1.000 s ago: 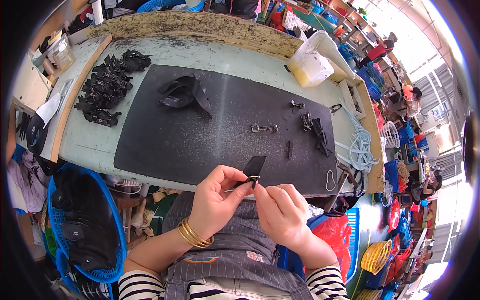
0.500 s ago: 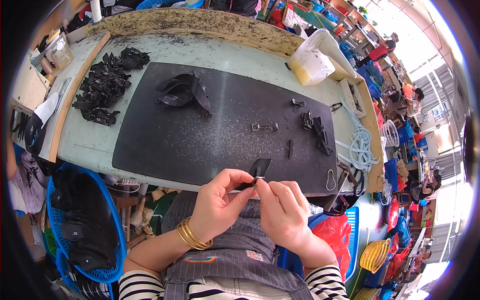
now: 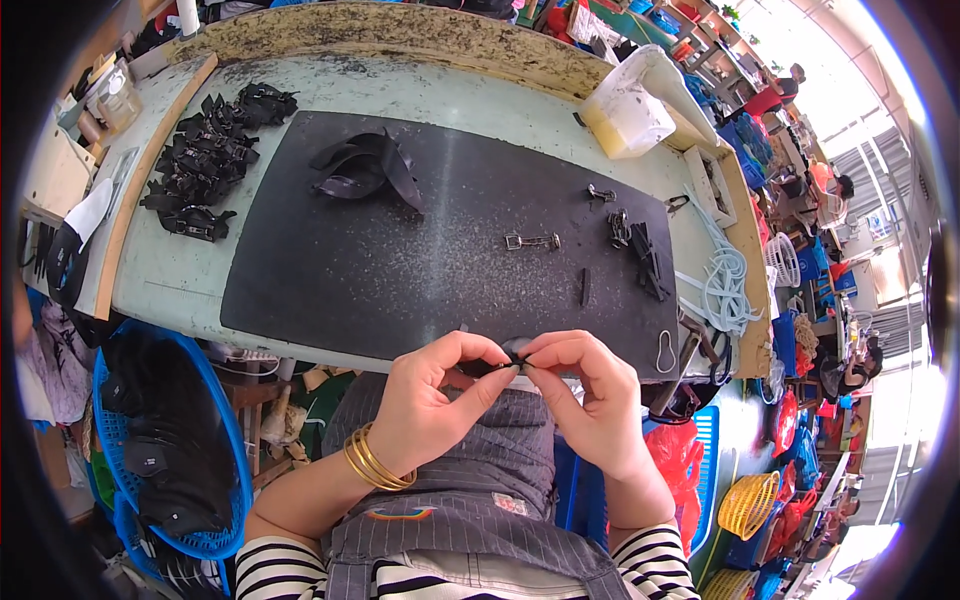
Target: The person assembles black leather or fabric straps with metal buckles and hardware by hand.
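Note:
At the near edge of the black mat [image 3: 330, 275], both my hands pinch a small black strap piece [image 3: 484, 368], its middle mostly hidden by fingers. My left hand [image 3: 430, 400] grips it between thumb and fingertips. Tip to tip with it, my right hand [image 3: 597, 395] pinches the other end. Beyond them on the mat lie a metal buckle [image 3: 532, 241], more small buckle pieces [image 3: 619, 229], a bundle of narrow black strips [image 3: 650, 264] and one short black strip [image 3: 584, 287]. Curved black strips [image 3: 372, 172] are heaped at the far left of the mat.
Buckled black straps [image 3: 207, 160] are piled left of the mat. A cut white plastic container [image 3: 640, 112] stands far right, above coiled pale blue cord [image 3: 728, 292]. A blue basket [image 3: 238, 450] of black pieces sits lower left. A raised board [image 3: 420, 38] borders the table's back.
My right hand has turned, its fingers now meeting the left fingertips from the right. The strap's upright flap and metal part, visible before, are now mostly covered. The view has shifted slightly.

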Demonstrator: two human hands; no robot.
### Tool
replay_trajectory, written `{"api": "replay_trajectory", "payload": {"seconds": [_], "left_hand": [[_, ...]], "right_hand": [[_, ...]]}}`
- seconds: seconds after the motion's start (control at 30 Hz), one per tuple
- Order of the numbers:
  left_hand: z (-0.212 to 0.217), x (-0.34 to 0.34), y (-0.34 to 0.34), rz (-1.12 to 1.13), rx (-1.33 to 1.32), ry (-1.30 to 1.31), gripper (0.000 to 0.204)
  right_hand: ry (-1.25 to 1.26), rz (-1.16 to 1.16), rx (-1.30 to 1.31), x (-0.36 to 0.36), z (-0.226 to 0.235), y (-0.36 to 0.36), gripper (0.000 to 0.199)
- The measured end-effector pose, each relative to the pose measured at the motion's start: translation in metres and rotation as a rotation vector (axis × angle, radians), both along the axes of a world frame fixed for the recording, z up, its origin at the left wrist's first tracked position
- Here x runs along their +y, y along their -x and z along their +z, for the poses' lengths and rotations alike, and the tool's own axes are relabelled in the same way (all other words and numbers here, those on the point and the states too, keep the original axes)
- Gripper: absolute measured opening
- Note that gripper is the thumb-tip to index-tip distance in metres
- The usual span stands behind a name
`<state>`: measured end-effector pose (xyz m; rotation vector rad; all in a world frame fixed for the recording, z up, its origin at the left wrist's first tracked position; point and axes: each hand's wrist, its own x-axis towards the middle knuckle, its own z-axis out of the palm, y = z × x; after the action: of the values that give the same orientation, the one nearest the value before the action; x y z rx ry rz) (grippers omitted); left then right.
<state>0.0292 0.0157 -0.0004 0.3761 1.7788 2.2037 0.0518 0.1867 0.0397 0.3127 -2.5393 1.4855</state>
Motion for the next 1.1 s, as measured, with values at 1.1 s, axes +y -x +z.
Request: {"api": "replay_trajectory", "payload": {"seconds": [1.1], "left_hand": [[-0.002, 0.004, 0.009, -0.182, -0.177, -0.093, 0.014]], "right_hand": [[0.455, 0.116, -0.420, 0.016, -0.005, 0.004, 0.010]]}}
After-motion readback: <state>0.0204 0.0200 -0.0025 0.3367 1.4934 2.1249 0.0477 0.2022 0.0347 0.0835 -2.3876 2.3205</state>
